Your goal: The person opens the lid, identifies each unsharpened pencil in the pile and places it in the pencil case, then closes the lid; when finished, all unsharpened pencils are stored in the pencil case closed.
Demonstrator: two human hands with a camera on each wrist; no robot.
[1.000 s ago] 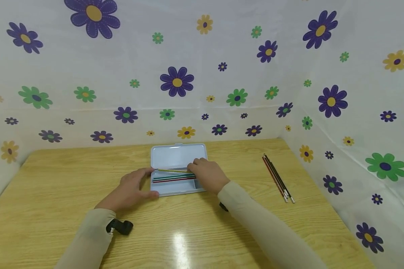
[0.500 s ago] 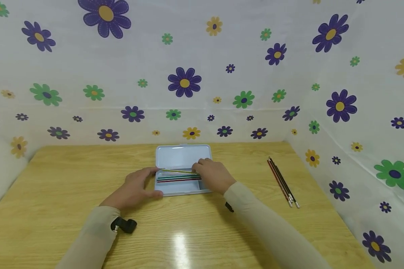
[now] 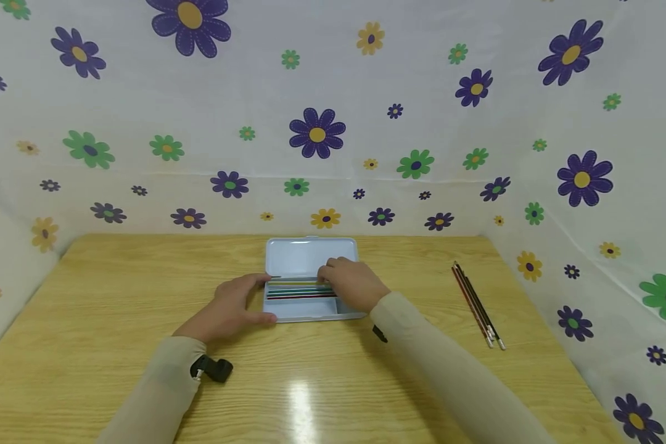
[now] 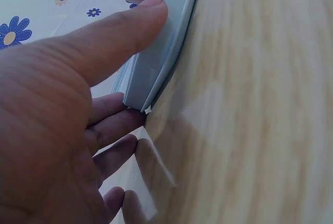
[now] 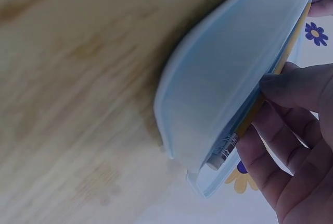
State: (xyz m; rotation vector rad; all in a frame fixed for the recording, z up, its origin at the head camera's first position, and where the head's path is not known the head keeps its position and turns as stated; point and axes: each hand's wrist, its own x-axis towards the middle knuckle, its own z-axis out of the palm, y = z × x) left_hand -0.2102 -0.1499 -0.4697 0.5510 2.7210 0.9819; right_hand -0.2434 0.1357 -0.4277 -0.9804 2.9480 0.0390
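Observation:
A pale blue pencil case (image 3: 294,256) lies open on the table, its lid folded back toward the wall. My left hand (image 3: 230,308) grips its left end, thumb at the front side and fingers at the back corner, as the left wrist view shows. My right hand (image 3: 355,283) is over the right end of the case. In the right wrist view it pinches a yellow pencil (image 5: 250,117) between thumb and fingers, near the white eraser. Below that pencil, teal pencils (image 3: 300,290) and a red pencil (image 3: 300,296) lie side by side in the long compartment.
Several dark and red pencils (image 3: 477,305) with white erasers lie in a loose bundle on the right of the wooden table (image 3: 144,296). A flower-print cloth (image 3: 255,92) stands behind the table and along its sides.
The yellow pencil, slanted across the case before, now lies level with the other pencils, still in my right hand. My left hand keeps its place on the case. The head view has shifted slightly.

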